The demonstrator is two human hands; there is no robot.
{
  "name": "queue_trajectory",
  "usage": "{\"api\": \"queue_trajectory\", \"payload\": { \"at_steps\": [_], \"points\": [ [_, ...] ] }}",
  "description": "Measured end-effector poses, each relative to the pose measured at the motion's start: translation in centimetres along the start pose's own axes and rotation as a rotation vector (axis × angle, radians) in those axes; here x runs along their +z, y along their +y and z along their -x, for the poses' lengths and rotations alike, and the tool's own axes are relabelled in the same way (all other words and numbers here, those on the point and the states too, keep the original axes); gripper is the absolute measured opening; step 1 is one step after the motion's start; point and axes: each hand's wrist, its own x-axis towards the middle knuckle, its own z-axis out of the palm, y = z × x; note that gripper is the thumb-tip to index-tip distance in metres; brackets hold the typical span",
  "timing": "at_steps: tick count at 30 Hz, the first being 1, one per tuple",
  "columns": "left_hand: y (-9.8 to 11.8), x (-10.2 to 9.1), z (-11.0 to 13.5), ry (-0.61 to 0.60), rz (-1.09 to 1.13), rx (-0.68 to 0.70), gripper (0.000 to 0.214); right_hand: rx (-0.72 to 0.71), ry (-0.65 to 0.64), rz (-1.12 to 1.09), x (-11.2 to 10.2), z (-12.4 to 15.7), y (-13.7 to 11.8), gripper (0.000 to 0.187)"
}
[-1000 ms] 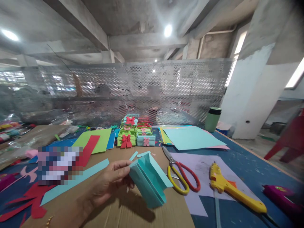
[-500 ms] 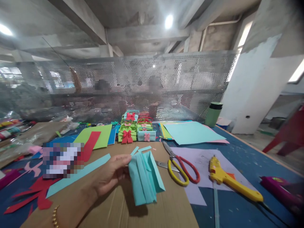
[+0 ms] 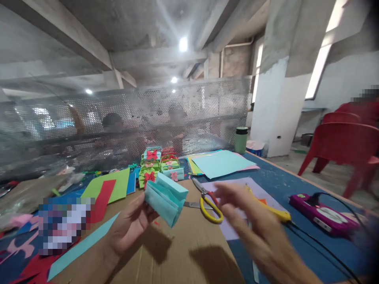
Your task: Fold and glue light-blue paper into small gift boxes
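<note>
My left fingers (image 3: 136, 207) grasp a folded turquoise paper pouch (image 3: 161, 201); at its three o'clock, my right fingers (image 3: 238, 193) spread, released.

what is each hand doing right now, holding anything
Left hand: closed on the folded light blue paper.
Right hand: open, blurred, near the scissors; nothing seen in its grasp.

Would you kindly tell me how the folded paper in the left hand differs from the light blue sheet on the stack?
The folded paper is creased into a pocket-like shape, while the sheet lies flat. The left hand holds the folded paper above the cardboard, whereas the sheet rests on other coloured sheets. The sheet also looks larger than the folded paper. Both are light blue.
</note>
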Motion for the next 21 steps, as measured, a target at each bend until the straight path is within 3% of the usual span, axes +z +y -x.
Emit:
{"api": "queue_trajectory", "payload": {
  "at_steps": [4, 6, 10, 14, 19, 21],
  "points": [
    [-0.6, 0.3, 0.3, -0.027, 0.025, 0.004, 0.021, 0.076, -0.223, -0.188, 4.1, -1.6, 0.5, 0.067],
    [-0.9, 0.5, 0.4, -0.055, 0.039, -0.020, 0.023, 0.108, -0.263, -0.246, 5.9, -1.8, 0.7, 0.074],
    [-1.5, 0.9, 0.6, -0.103, 0.041, -0.077, 0.025, 0.141, -0.246, -0.318, 7.8, -1.8, 1.0, 0.052],
    [-1.5, 0.9, 0.7, -0.116, -0.035, -0.086, 0.021, 0.133, -0.233, -0.330, 8.1, -1.7, 1.1, 0.025],
    [-0.6, 0.6, 0.7, -0.100, -0.230, -0.042, 0.021, 0.167, -0.192, -0.217, 7.6, -1.8, 1.0, 0.008],
    [0.0, 0.6, 0.9, -0.046, -0.325, -0.003, 0.027, 0.172, -0.188, -0.158, 7.5, -1.8, 0.9, 0.011]
  ]
}}
